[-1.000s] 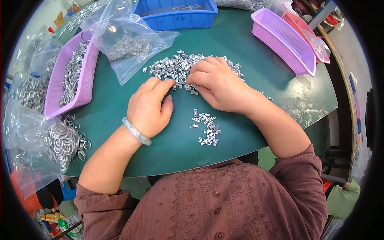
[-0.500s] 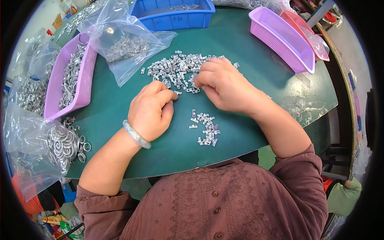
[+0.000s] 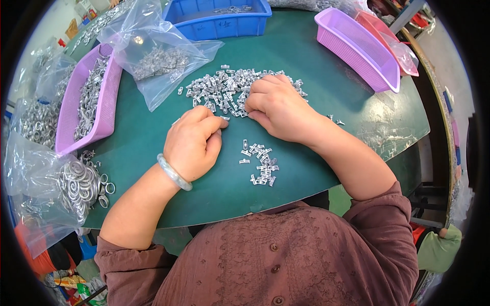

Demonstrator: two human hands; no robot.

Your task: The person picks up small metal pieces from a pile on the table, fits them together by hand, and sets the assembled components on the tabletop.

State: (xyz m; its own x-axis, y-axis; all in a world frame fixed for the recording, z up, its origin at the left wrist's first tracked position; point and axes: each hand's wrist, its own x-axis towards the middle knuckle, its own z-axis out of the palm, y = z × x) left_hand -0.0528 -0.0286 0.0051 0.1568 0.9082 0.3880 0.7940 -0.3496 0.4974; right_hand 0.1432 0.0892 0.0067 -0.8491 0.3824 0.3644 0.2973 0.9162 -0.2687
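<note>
A heap of small silvery metal pieces (image 3: 219,84), each a short bar with a slot, lies on the green tabletop. At its near right edge is my right hand (image 3: 278,108), fingers bent and drawn together over the pieces; what they pinch, if anything, is hidden. My left hand (image 3: 191,137), with a pale bangle (image 3: 174,173) on the wrist, rests on the table by the heap's near left side. Its fingers are curled closed, and one metal piece (image 3: 224,118) touches the index fingertip. Closer to me lies a smaller group of the same pieces (image 3: 264,166).
On the left stand a purple basket (image 3: 64,122) of metal parts, a clear bag (image 3: 158,64) of small pieces and a pile of metal rings (image 3: 79,186). A blue bin (image 3: 219,28) is at the back. Another purple basket (image 3: 357,56) stands far right beside a red one (image 3: 388,38).
My right hand has shifted slightly left and nearer along the heap's edge. A few loose pieces now show beyond my right forearm. My left hand has hardly moved.
</note>
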